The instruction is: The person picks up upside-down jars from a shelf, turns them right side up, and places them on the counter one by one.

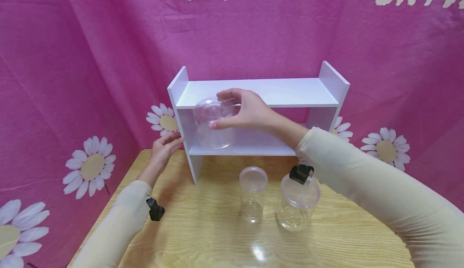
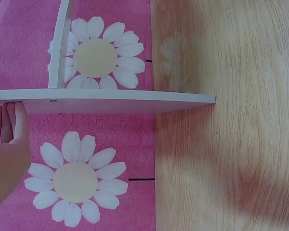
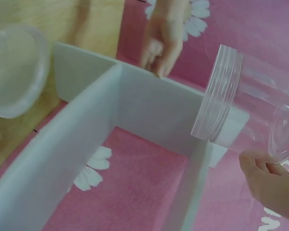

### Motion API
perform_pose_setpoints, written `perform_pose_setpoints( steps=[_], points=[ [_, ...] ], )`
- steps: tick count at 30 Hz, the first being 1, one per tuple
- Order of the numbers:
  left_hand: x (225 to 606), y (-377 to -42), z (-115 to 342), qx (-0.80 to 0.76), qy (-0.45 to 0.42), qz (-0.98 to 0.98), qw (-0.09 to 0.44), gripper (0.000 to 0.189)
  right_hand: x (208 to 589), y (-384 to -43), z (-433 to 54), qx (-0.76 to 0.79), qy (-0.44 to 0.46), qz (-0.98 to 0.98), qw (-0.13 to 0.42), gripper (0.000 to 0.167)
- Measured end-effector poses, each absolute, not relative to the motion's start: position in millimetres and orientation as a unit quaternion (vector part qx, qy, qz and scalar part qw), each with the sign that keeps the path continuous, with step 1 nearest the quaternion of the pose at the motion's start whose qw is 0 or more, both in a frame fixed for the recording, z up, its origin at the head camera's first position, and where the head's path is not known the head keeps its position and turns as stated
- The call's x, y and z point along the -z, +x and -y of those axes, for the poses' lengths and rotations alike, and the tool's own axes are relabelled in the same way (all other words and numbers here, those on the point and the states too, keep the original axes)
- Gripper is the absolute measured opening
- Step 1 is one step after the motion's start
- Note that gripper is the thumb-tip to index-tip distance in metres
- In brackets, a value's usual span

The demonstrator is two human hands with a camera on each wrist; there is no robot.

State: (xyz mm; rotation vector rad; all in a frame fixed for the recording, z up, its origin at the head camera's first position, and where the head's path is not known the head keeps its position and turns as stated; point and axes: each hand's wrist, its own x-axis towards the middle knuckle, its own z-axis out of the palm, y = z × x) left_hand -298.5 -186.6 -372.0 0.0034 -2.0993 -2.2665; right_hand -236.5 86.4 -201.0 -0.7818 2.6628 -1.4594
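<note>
My right hand (image 1: 250, 109) grips a clear plastic jar (image 1: 214, 129), fingers and thumb spread round its upper part. The jar is in front of the left half of a white two-tier shelf (image 1: 261, 93). In the right wrist view, the jar's ribbed end (image 3: 214, 91) faces toward the table side and its smooth round base (image 3: 286, 137) faces away. My left hand (image 1: 163, 151) touches the outer face of the shelf's left side panel (image 2: 130, 98) with fairly straight fingers.
Two more clear jars stand upright on the wooden table (image 1: 203, 236): a narrow jar (image 1: 252, 199) and a wider jar (image 1: 295, 207), partly behind the right wrist camera (image 1: 301, 174). A pink curtain (image 1: 253, 38) with daisies hangs behind the shelf.
</note>
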Motion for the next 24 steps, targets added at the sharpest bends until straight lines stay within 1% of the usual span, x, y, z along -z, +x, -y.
perform_pose_setpoints(
  steps=[3, 9, 17, 24],
  points=[
    [371.8, -297.6, 186.9, 0.730, 0.005, 0.682, 0.030, 0.047, 209.6, -231.2, -91.2, 0.454, -0.248, -0.856, 0.012, 0.076],
    [371.8, -296.3, 186.6, 0.737, 0.003, 0.674, 0.045, 0.042, 227.3, -227.6, -105.4, 0.439, -0.243, -0.865, 0.018, 0.079],
    [372.3, -294.0, 187.2, 0.757, -0.020, 0.652, 0.048, 0.048, 257.6, -229.5, -130.2, 0.456, -0.232, -0.858, 0.032, 0.076],
    [370.8, -288.0, 188.5, 0.754, -0.013, 0.655, 0.044, 0.044, 277.4, -230.9, -142.8, 0.460, -0.228, -0.858, 0.024, 0.073]
  ],
)
